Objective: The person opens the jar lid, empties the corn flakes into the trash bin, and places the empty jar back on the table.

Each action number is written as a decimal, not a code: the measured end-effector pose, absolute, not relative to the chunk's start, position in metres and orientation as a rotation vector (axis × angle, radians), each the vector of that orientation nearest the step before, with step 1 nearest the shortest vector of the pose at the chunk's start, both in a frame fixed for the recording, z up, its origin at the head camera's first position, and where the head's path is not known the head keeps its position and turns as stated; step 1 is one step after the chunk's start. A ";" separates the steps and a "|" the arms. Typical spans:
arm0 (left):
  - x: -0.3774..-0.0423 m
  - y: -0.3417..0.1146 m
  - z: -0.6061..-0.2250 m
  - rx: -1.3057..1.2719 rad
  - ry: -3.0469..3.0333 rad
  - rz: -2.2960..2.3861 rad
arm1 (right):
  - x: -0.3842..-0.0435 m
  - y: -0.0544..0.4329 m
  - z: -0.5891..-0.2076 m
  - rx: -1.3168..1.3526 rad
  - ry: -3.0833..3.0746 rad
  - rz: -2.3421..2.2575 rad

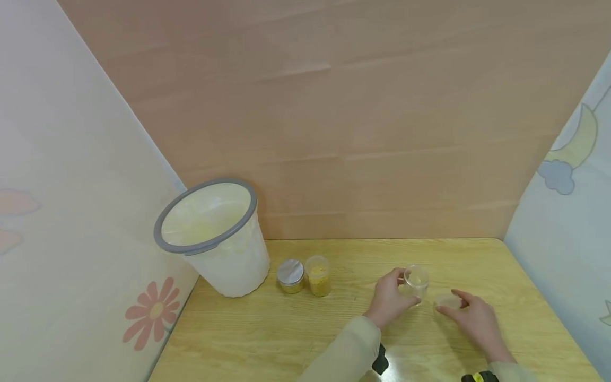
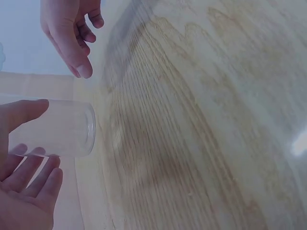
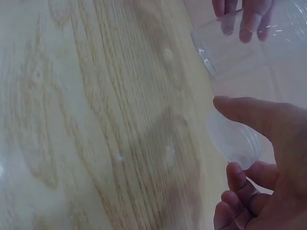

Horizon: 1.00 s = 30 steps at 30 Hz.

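Observation:
My left hand [image 1: 390,298] grips a clear, see-through jar [image 1: 416,280] by its side, thumb on the near side and fingers round the far side. The jar has no lid on and nothing shows inside it. To its right, my right hand [image 1: 477,318] pinches a translucent round lid [image 3: 235,141] by the rim between thumb and fingers. Lid and jar are a short gap apart. In the left wrist view the jar's smooth base [image 2: 88,129] faces the wooden tabletop [image 2: 192,124].
Left of the hands stand a jar with a silver lid [image 1: 290,271] and a jar holding yellow bits [image 1: 319,276], side by side. A white bin [image 1: 234,265] with a grey rim is at the back left. A brown panel [image 1: 334,132] rises behind the table.

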<state>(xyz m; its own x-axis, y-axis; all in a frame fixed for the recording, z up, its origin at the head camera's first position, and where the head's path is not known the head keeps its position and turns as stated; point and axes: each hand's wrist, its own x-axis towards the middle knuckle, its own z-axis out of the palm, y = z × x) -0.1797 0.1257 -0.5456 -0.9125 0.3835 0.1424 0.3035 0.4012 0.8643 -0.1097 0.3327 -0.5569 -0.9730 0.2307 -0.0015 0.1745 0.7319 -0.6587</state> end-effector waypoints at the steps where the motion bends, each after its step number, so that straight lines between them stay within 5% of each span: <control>1: -0.181 0.128 -0.546 0.622 2.563 1.539 | -0.113 0.334 -0.558 -0.336 -2.857 1.067; 30: -0.196 0.146 -0.546 0.483 2.710 1.141 | -0.153 0.342 -0.570 -0.228 -2.958 0.927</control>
